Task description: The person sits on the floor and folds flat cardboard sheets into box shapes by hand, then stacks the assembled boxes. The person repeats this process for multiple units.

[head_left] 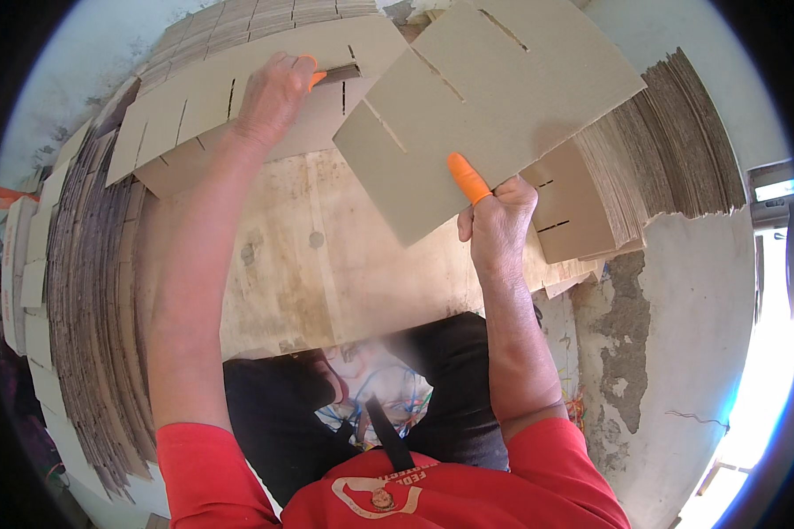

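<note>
Tan slotted cardboard panel [507, 101] grasped in right hand [503, 216], left hand [272, 97] pinching second slotted sheet [205, 90]; light grip should keep both uncreased.

The surface [326, 247] is showing bare, pale wood, with brown stains spreading toward its near edge. A right-hand stack [617, 167] of cardboard is sitting at its right edge, a slotted face turning inward. A left-hand stack [93, 309] is lining its left edge, though I'm not seeing whether the wood is bearing it.
</note>
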Action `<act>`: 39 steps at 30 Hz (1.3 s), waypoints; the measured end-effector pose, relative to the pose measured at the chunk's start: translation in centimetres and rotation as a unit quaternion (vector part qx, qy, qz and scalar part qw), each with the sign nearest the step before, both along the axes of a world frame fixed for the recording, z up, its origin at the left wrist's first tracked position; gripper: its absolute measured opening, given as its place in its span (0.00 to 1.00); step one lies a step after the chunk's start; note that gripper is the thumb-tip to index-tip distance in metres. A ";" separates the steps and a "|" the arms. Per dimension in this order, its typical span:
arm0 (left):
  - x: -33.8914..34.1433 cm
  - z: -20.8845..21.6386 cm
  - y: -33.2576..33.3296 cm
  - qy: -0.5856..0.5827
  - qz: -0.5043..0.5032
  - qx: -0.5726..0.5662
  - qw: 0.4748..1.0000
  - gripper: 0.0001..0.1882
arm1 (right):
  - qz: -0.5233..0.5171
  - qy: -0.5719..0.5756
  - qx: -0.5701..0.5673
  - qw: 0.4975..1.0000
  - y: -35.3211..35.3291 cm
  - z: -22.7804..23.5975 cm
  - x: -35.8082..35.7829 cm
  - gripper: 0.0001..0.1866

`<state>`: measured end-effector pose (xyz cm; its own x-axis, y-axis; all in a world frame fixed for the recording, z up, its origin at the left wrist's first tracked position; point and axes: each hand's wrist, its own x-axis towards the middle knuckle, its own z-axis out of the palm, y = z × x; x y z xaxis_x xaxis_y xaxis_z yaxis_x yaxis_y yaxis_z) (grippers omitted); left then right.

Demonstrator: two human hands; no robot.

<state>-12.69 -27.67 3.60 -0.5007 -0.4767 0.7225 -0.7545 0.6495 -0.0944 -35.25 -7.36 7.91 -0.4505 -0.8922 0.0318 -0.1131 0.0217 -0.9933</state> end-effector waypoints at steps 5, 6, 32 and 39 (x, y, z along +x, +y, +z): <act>0.2 0.6 1.9 -0.055 -0.055 -0.068 0.995 0.06 | -0.005 0.005 -0.026 1.000 0.1 0.2 0.4 0.13; 0.1 0.8 2.4 -0.075 -0.082 -0.106 0.988 0.07 | -0.005 0.003 -0.026 1.000 0.1 0.3 0.4 0.14; -3.7 0.2 17.6 -0.153 -0.153 -0.048 0.975 0.06 | -0.023 0.098 -0.071 0.992 -0.5 -3.4 0.9 0.03; -4.1 -0.4 19.5 -0.101 -0.178 0.022 0.979 0.05 | -0.019 0.129 -0.070 0.989 -0.9 -3.5 0.7 0.03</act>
